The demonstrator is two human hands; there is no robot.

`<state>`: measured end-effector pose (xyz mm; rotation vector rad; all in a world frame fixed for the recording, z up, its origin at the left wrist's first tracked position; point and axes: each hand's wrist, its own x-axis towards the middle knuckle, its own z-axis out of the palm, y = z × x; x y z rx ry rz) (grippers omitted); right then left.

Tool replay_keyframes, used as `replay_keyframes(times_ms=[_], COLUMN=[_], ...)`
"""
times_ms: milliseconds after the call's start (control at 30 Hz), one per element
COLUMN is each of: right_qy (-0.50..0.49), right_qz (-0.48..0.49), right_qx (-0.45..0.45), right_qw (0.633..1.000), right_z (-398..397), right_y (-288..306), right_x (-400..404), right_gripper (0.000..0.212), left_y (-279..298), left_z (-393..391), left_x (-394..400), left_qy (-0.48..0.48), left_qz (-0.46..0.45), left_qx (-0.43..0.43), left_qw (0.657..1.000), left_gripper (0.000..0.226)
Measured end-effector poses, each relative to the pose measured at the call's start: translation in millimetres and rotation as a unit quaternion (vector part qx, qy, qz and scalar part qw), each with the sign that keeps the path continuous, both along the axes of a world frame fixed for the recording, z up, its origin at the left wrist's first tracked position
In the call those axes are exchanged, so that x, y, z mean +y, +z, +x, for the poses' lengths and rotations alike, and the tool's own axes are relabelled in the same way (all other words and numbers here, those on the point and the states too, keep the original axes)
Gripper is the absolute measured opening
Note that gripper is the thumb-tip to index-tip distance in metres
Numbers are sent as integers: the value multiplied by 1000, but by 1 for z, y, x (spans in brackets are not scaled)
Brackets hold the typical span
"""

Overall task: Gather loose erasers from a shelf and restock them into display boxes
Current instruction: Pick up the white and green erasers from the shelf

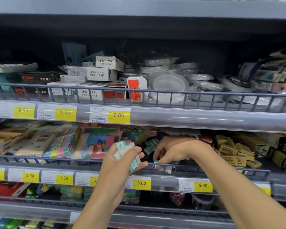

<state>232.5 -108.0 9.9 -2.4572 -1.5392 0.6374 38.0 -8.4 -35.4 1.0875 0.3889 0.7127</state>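
Several erasers (126, 152) are clamped by left hand (122, 160) fingers; overfilling risks spillage while right hand (169, 152) fingertips pinch another eraser (156, 161).

Upper shelf: white boxes (101, 74) read "SUNWOOD P82 / 20" plus a Chinese character; two more of them (109, 62) (89, 93) show the same print upside down.

Upper price rail (205, 119): yellow tags read 9.80 (23, 110), 1.00 (65, 112), 7.00 (118, 115). The barcode digits beside them are too small to read reliably.

Lower price rail (165, 183): yellow tags read 4.00 (30, 176), 1.00 (64, 178), 3.00 (141, 183), 5.00 (203, 185). One tag (94, 180) is half hidden by an arm, only "3" visible.

Print on the eraser wrappers is unreadable.
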Motion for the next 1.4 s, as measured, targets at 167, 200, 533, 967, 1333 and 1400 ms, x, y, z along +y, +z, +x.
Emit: replay_keyframes(times_ms=[167,200,533,967,1333,1400], right_qy=[-19,-34,-38,-12,-172,-167], right_qz=[72,101,432,442,63,25], right_qx=[71,72,306,244,-93,-118], right_qw=[995,992,847,863,979,978], right_z=[2,2,-52,-63,-9,-7], right_y=[-1,1,-7,-16,-16,-14], right_x=[-6,-9,-28,-32,-31,-27], right_gripper=[24,24,17,21,30,38], left_y=[0,0,3,4,3,3], left_z=[-1,-1,-1,-10,-7,-6], left_x=[0,0,-8,-6,-4,-6], left_qy=[-2,-3,-61,-128,-61,-61], left_qz=[-4,-5,-5,20,10,12], left_qx=[-1,0,-20,-37,-21,-15], left_qw=[1000,1000,998,991,998,998], left_gripper=[30,30,34,32,39,51])
